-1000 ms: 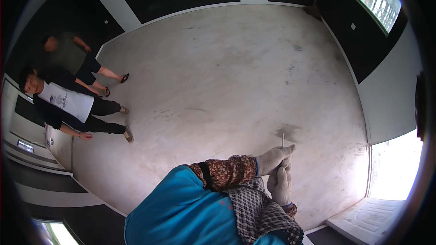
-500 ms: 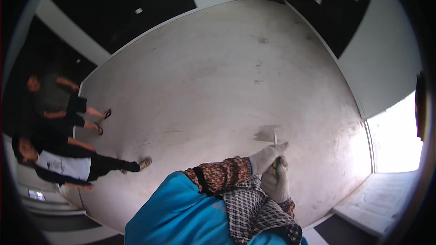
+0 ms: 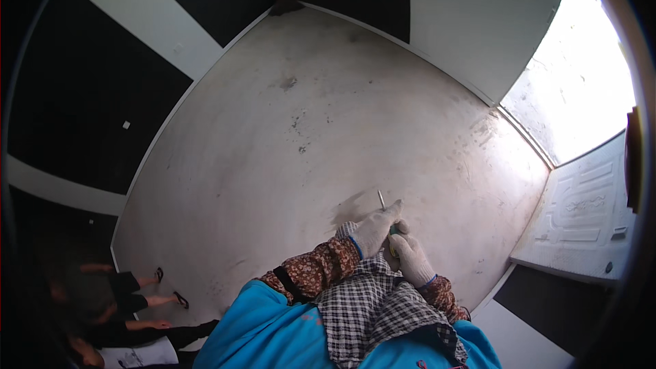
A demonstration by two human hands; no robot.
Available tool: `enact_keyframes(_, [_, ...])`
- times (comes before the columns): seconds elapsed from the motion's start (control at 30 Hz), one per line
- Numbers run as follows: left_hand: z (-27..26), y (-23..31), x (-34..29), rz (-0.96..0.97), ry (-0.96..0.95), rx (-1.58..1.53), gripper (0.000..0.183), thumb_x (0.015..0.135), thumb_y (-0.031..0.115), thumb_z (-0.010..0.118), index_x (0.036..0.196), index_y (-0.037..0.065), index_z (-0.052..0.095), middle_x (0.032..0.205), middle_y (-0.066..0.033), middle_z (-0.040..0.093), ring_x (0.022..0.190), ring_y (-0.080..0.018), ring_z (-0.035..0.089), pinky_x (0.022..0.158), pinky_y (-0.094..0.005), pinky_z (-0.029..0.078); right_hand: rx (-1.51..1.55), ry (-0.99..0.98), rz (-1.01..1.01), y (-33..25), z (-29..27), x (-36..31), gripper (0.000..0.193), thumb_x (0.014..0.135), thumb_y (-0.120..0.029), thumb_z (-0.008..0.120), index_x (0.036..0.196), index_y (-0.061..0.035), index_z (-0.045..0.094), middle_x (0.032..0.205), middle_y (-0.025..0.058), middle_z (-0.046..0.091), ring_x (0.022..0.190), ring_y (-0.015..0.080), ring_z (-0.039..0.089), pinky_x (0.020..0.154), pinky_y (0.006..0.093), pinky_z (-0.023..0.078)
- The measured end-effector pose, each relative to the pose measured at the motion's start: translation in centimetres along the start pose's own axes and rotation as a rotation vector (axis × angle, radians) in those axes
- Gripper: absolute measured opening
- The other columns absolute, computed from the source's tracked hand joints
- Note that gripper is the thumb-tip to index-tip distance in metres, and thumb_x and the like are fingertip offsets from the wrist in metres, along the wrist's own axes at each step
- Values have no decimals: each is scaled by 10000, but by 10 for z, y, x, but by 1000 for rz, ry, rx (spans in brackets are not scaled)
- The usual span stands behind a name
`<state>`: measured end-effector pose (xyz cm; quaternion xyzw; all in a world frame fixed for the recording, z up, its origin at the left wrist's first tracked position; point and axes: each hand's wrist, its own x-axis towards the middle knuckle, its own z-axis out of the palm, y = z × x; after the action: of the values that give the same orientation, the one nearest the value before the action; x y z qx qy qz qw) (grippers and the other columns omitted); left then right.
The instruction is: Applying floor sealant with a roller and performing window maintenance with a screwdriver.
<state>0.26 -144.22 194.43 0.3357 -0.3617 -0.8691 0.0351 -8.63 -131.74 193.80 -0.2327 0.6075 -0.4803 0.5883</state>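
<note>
Both my hands wear pale knitted work gloves and meet in front of my body, above the floor. They hold a slim tool (image 3: 380, 198) with a light, narrow shaft or blade; its exact kind cannot be made out. My left hand (image 3: 375, 229) closes around its upper part, the shaft sticking out beyond the fingers. Just below and to the right, my right hand (image 3: 413, 258) is closed around the lower part. A green and yellow handle (image 3: 393, 231) shows between the gloves, mostly covered by fingers. A checked cloth (image 3: 355, 294) hangs over my blue garment beneath the hands.
Bare, stained concrete floor (image 3: 273, 184) spreads ahead, bounded by black and white walls (image 3: 89, 96). A bright doorway (image 3: 567, 75) lies at right, with a white panelled door (image 3: 581, 205) beside it. Two people (image 3: 130, 294) are at the lower left.
My view has swung to the right, so the doorway and door show more and the people sit lower left. Both hands still hold the tool, its shaft now tilting left.
</note>
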Motion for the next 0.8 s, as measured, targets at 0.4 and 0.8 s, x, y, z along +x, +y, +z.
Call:
enact_keyframes(0.4, [270,-97,283,146,115,263,353,1013,371,485,911,52,599,676,15,498,592,-72,437,578,-236,383,-469,265,-202,0,-422,-37,340,887,-243,634,1096,25,615,782,94,627,672,177,597,644,321,494])
enact_keyframes(0.8, [497,-177,400,11,390,115,349,978,387,555,832,70,567,553,10,454,426,-94,411,402,-260,357,-959,396,-654,31,-667,-102,308,829,-265,701,1029,-60,591,871,132,629,715,311,661,614,403,536])
